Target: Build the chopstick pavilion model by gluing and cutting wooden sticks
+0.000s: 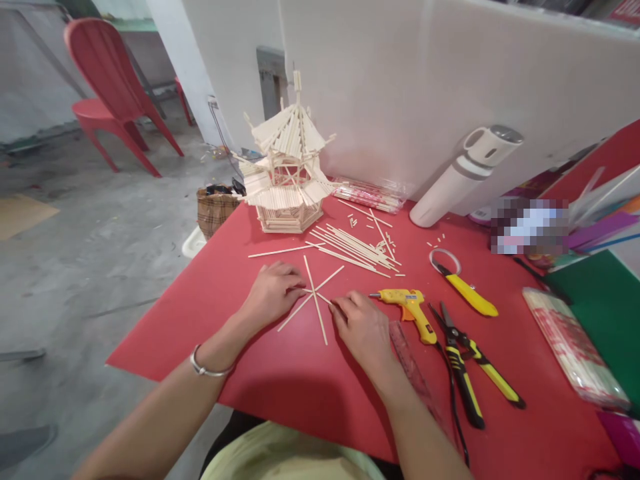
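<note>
Three thin wooden sticks (pixel 321 319) lie crossed at their middles in a six-pointed star on the red tabletop. My left hand (pixel 274 290) is closed at the left end of one stick, its fingertips pinched together there. At the right end of that same stick, the thumb and fingers of my right hand (pixel 364 328) also pinch. Just beyond the star lies a loose pile of similar sticks (pixel 353 247). A pagoda model (pixel 290 167) built from such sticks stands upright behind my left hand. The yellow hot glue gun (pixel 407 308) rests right of my right hand.
Right of the glue gun lie black-and-yellow shears (pixel 463 360) and a yellow-handled tool (pixel 467 290) with a pale loop. A ruler (pixel 410 363) sits partly behind my right forearm. A white flask (pixel 445 190) leans against the wall; packaged sticks (pixel 575 347) lie far right.
</note>
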Motion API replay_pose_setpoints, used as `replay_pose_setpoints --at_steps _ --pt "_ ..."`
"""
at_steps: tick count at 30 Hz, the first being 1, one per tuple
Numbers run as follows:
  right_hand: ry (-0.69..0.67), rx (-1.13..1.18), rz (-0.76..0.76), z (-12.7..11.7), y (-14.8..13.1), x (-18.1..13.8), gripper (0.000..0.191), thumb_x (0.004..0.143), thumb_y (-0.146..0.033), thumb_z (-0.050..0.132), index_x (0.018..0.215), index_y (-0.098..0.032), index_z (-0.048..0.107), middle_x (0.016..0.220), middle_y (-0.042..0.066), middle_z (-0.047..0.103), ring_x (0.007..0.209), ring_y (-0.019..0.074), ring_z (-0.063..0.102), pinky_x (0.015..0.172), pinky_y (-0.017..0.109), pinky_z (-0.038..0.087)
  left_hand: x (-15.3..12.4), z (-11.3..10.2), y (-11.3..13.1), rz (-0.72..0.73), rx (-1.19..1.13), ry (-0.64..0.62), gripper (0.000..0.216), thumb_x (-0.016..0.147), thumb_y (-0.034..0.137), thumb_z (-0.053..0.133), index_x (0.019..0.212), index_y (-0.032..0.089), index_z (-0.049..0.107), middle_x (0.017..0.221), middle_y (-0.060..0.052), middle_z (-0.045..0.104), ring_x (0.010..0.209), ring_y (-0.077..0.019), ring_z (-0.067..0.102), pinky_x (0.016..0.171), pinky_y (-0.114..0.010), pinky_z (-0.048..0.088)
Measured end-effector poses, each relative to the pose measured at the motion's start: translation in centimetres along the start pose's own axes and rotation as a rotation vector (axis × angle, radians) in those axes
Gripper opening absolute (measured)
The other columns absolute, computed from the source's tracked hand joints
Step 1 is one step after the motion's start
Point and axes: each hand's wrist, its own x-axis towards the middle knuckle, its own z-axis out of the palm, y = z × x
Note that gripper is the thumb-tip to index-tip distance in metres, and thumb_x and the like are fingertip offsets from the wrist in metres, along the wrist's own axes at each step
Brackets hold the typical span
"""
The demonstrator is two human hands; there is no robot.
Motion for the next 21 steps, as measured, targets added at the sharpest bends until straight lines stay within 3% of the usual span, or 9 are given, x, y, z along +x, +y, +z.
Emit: replay_pose_setpoints --at_steps 21 --pt "0.046 0.011 -0.042 0.89 0.06 0.31 0.021 0.101 -0.03 0.054 0.09 -0.023 0.071 0.084 0.002 0.061 0.081 0.0162 0.055 0.067 0.028 0.032 -0.03 0.48 -0.15 0.043 -0.009 -0.002 0.013 0.092 0.024 0.067 0.086 0.02 0.078 0.093 -0.006 0.074 0.087 -0.0215 0.06 0.081 -0.036 0.042"
